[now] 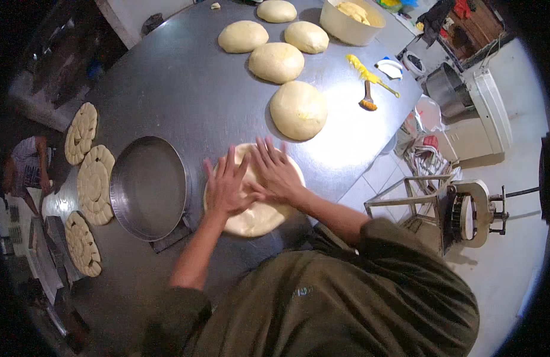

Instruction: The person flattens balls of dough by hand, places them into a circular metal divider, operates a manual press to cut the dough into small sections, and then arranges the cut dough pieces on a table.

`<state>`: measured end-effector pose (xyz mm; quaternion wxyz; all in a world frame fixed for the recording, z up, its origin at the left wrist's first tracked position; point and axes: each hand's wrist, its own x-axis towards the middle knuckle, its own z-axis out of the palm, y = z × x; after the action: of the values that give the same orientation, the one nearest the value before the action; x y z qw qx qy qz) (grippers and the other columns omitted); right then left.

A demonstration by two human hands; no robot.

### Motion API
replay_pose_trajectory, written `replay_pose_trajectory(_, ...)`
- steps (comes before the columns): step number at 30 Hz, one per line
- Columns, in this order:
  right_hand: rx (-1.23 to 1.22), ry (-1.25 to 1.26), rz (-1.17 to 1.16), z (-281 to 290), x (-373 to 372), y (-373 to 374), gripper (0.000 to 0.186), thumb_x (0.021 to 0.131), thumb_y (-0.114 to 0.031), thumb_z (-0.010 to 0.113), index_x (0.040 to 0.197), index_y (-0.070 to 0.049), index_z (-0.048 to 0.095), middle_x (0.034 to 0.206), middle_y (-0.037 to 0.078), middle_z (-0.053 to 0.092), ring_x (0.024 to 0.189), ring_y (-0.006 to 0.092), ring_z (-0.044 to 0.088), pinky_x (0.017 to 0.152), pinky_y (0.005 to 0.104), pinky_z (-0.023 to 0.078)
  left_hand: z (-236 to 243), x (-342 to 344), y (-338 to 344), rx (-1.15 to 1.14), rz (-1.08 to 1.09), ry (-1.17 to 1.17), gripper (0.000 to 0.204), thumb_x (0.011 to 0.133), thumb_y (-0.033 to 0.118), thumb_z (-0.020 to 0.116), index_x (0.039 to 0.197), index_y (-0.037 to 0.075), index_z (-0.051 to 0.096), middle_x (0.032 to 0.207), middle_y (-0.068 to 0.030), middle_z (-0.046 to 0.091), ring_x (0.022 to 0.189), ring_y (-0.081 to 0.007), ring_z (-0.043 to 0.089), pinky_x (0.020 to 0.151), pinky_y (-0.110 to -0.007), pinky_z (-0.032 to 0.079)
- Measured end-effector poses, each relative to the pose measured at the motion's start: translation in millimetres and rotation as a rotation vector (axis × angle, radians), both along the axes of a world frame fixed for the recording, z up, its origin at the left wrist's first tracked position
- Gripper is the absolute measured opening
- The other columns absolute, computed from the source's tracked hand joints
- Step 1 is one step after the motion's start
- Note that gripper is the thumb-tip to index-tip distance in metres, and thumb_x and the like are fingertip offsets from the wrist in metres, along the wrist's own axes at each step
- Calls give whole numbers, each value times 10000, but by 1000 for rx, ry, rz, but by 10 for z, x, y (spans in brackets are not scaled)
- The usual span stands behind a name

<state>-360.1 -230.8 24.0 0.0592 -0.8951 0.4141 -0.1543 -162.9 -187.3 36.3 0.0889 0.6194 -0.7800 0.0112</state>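
Both my hands lie on a flattened round of pale dough (257,221) near the table's front edge. My left hand (227,187) presses on its left part with the fingers spread. On the upper right part rests my right hand (278,175), fingers stretched out and its thumb close to the left hand. Just beyond is a domed ball of dough (298,111) with a yellow smear on top. An empty round metal pan (149,189) stands to the left of my left hand.
Several more dough balls (276,62) sit farther back beside a pale tub (348,30) of yellow paste. A brush (367,98) and a yellow-smeared spatula (376,77) lie at the right. Shaped dough rounds (95,184) line the left edge, where another person (31,163) is. A metal-framed machine (465,214) stands right.
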Motion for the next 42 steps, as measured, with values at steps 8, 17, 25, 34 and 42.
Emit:
replay_pose_trajectory(8,-60,90,-102,130,111,309,922,1029,-681,286,1627,18,218,1712,249,148,1599,424,75,1237,697,7,-85,-15,285,-297,212,665,1193,916,868,337,1650,-2,-22,1703,-307,77,1557,-514,130,1242,-653,53)
replay_pose_trajectory(17,303,472,513,1086,932,709,1027,986,-767,322,1613,42,238,1711,228,182,1602,394,105,1267,632,84,207,-433,1419,260,-191,234,1214,801,788,647,1641,28,210,1725,-231,111,1597,-402,119,1291,-525,104)
replay_pose_trajectory(25,282,433,402,1038,1276,280,1148,929,-882,254,1599,50,282,1675,274,247,1570,459,174,1268,610,133,365,-342,1528,233,-157,164,1101,654,646,845,1605,377,358,1650,-198,306,1428,-476,360,1088,-830,193)
replay_pose_trajectory(34,252,409,223,343,821,-348,998,987,-795,282,1661,-68,162,1735,198,101,1601,396,108,1240,699,83,208,-329,1491,192,-166,31,1007,764,591,778,1625,454,274,1708,-204,156,1323,-488,423,1096,-822,179)
replay_pose_trajectory(42,36,213,-58,229,449,-323,915,1040,-704,236,1642,-17,207,1724,248,89,1602,415,82,1254,662,51,401,-196,1262,543,-59,218,819,974,571,508,1640,140,305,1671,-242,276,1466,-443,371,1232,-672,126)
